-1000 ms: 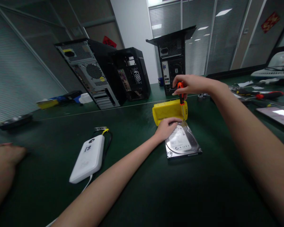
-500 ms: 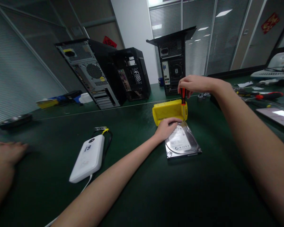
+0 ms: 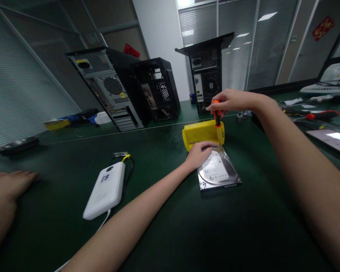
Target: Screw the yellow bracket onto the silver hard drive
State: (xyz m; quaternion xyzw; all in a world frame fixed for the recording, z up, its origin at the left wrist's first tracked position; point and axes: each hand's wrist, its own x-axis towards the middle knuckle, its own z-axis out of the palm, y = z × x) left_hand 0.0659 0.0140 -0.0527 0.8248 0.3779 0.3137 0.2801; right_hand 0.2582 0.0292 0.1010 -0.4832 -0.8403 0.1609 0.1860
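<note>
A silver hard drive [image 3: 215, 166] lies label side up on the dark green table. My left hand [image 3: 198, 154] grips its far left edge, thumb side and fingers against the drive and holding it down. In my right hand [image 3: 226, 102] is a screwdriver [image 3: 217, 118] with an orange and black handle, pinched near the top between thumb and fingers. Its shaft points down, slightly tilted, with the tip at the far right corner of the drive. Whether a screw sits under the tip is too small to see. Just behind the drive stands a yellow plastic bin [image 3: 202, 133].
A white power bank [image 3: 106, 189] with a cable lies left of my left arm. Computer cases [image 3: 113, 87] and another tower [image 3: 206, 75] stand at the back. Pliers [image 3: 323, 114] and a tablet [image 3: 331, 140] lie at right. Another person's hand [image 3: 13, 183] rests at far left.
My right hand has changed its hold: the fingers sit differently and more orange handle shows. The handle top leans slightly further left. My left hand and the drive have stayed put.
</note>
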